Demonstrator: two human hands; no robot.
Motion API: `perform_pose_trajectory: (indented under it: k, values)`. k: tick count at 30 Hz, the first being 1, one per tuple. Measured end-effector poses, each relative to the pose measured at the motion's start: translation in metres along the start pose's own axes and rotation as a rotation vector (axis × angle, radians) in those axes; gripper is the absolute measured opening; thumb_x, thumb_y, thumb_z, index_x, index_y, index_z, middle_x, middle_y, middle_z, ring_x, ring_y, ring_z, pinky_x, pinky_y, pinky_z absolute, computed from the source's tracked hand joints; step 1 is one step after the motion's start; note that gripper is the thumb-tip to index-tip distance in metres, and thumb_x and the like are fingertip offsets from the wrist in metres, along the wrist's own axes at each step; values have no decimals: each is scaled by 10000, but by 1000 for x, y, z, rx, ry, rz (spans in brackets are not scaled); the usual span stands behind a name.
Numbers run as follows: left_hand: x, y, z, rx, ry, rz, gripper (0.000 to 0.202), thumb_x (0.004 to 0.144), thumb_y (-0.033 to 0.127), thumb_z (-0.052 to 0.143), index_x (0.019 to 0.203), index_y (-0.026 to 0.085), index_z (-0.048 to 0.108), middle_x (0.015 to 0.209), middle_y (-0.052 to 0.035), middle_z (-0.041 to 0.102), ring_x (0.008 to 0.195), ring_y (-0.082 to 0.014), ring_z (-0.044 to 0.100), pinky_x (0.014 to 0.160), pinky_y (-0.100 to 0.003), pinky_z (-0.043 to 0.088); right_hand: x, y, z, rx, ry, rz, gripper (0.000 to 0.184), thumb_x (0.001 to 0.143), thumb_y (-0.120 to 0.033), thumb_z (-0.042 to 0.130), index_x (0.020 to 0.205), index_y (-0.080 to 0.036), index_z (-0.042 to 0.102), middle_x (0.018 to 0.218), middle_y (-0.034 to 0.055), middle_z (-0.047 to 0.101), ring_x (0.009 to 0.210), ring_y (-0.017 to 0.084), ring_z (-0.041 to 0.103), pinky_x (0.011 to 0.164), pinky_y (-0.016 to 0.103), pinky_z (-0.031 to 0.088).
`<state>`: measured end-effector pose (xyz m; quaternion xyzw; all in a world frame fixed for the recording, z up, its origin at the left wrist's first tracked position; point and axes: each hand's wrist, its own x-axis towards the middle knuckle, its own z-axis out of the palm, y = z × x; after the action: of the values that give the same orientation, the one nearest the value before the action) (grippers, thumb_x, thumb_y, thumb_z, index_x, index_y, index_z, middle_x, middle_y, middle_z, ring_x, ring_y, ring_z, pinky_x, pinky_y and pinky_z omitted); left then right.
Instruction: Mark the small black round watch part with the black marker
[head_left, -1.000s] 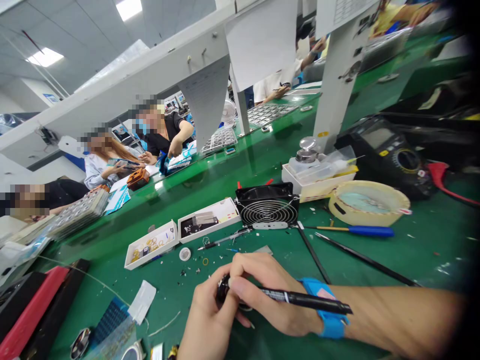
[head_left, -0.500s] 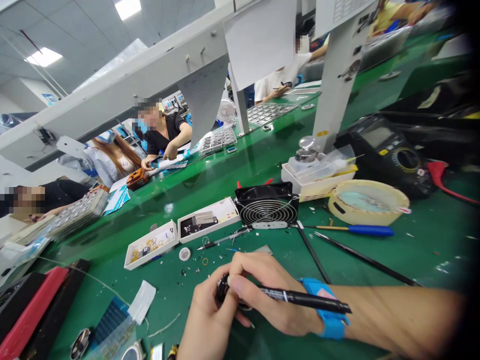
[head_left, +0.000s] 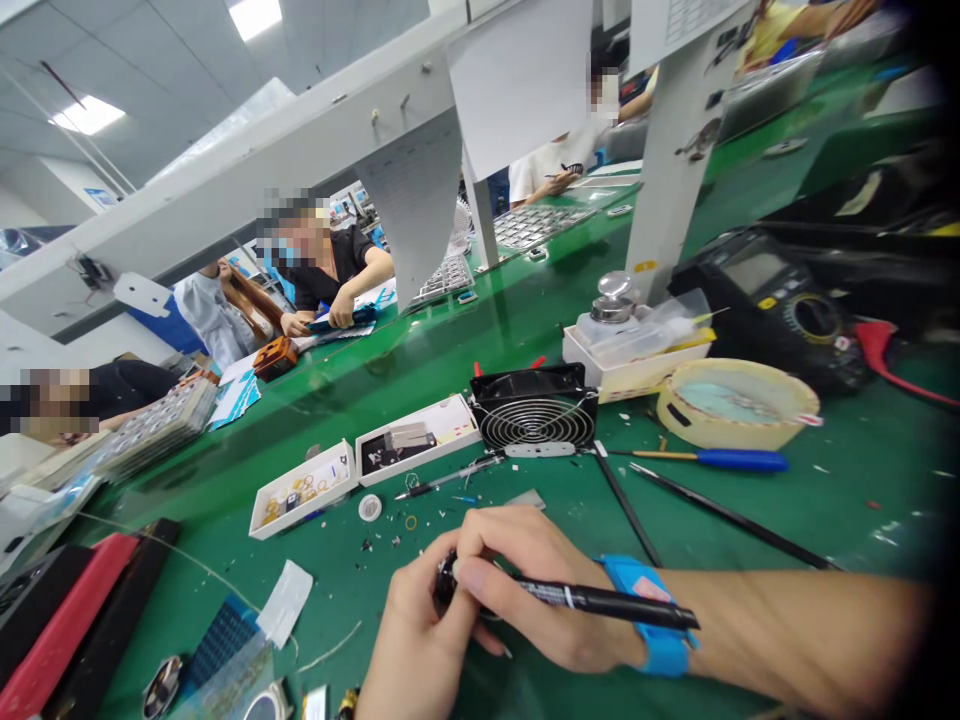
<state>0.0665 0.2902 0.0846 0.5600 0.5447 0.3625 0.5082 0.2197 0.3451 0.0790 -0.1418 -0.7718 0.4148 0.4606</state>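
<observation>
In the head view, my right hand [head_left: 544, 590] grips a black marker pen [head_left: 600, 598] with pale lettering, its rear end slanting towards my wrist. A blue wristband [head_left: 656, 635] is around that wrist. My left hand [head_left: 420, 625] is closed on a small dark shiny part [head_left: 445, 580], mostly covered by fingers. The two hands meet around this part, and the pen's tip is hidden there. Just beyond them a clear plastic piece [head_left: 529, 499] and small scraps lie on the green table.
Behind my hands stand white boxes of small parts [head_left: 304, 495], a black fan [head_left: 536, 412] and a round cream dish [head_left: 739, 405]. A blue-handled screwdriver [head_left: 739, 460] and tweezers [head_left: 727, 515] lie to the right, below a multimeter [head_left: 787, 300]. Co-workers sit across the table.
My hands stay in nearly the same place, and the marker's rear end has shifted very slightly. Across the table, a co-worker in black has moved their hands and now handles a dark blue item.
</observation>
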Motion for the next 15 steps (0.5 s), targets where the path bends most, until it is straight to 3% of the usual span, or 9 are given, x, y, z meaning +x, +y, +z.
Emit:
perform_pose_trajectory:
  k: [15]
  values:
    - [-1,3,1,-15,22,-29,415,935,474,558,1160,136,644,869,-71,698,575,-135,623,549,-233,484,2,0,-1,-2,-4,-9,234,987,-326,414,811,-199,501,654,-4,592,573,127,545,592,255,438]
